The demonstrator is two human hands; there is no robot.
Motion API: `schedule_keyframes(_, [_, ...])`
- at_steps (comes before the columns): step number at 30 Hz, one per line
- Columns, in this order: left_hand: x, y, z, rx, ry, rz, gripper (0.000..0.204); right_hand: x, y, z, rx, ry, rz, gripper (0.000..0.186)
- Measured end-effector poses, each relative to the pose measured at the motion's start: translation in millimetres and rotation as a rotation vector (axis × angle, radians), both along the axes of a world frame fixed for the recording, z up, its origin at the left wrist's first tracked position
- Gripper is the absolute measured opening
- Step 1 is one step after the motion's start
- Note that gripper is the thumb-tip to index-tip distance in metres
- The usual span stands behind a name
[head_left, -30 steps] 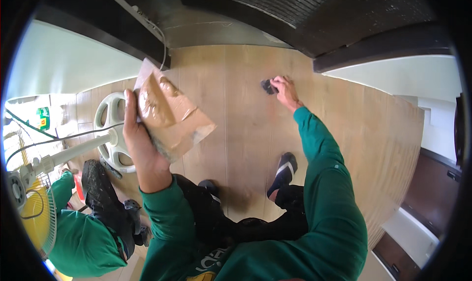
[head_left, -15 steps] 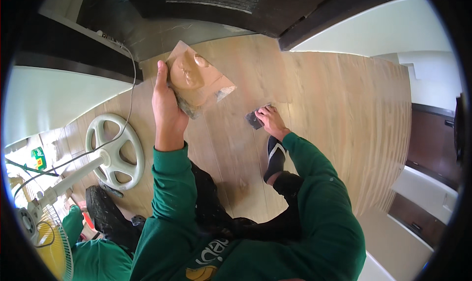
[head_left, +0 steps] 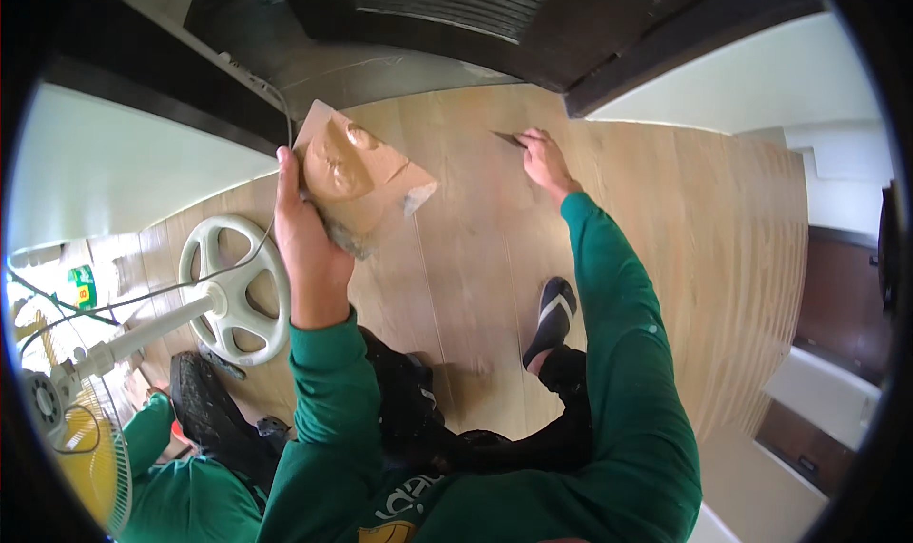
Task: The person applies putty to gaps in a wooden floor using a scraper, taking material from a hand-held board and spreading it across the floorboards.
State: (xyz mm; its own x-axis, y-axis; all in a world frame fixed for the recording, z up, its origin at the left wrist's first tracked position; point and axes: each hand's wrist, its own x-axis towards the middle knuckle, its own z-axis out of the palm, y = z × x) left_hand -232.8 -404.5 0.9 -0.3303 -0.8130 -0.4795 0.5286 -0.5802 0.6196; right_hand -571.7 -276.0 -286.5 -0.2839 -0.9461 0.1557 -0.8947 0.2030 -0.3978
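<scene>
My left hand (head_left: 310,248) grips a flat square board (head_left: 376,215) from below and its near left side, thumb along the edge. Thick tan putty (head_left: 338,174) lies heaped and smeared on the board's upper face. Farther out and to the right, my right hand (head_left: 547,161) pinches a thin dark scraper (head_left: 508,138), seen nearly edge-on. The scraper is low over the wood-plank floor (head_left: 475,277); whether its edge touches the planks I cannot tell.
At left stands a fan with a pale round base (head_left: 235,346), its cord (head_left: 143,305) stretching toward the dark door frame (head_left: 204,87). A dark door (head_left: 609,39) is ahead. Another person in a green sleeve (head_left: 152,432) sits at lower left. My shod foot (head_left: 552,319) rests on the floor.
My right hand has moved forward and slightly right with the scraper, turning it from flat to nearly edge-on. The left hand and board have shifted slightly left and nearer.
</scene>
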Motion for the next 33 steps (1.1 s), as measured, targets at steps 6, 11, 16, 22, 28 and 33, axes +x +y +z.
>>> schedule_keyframes(6, [67.4, 0.8, 19.7, -0.099, 0.011, 0.153, 0.041, -35.5, -101.7, -38.5, 0.034, 0.09, 0.021, 0.034])
schedule_keyframes(11, [83.6, 8.9, 35.0, -0.127, -0.074, 0.293, 0.039, -36.5, -147.3, -51.7, 0.137, 0.107, 0.032, 0.035])
schedule_keyframes(16, [80.5, 1.3, 21.8, -0.1, -0.087, 0.303, 0.039, -22.0, -133.2, -56.5, 0.087, 0.132, 0.014, 0.035])
schedule_keyframes(22, [51.3, -12.2, -2.2, -0.042, 0.028, 0.121, 0.04, 20.9, -50.5, -44.9, 0.161, 0.047, 0.076, 0.029])
schedule_keyframes(28, [3.7, -11.7, -13.5, 0.022, -0.065, -0.002, 0.048, 71.5, 54.8, -28.4, 0.23, -0.045, 0.081, 0.035])
schedule_keyframes(33, [-17.0, -10.6, -24.2, -0.022, -0.075, -0.064, 0.052, 99.2, 122.8, -14.6, 0.329, 0.008, 0.163, 0.031])
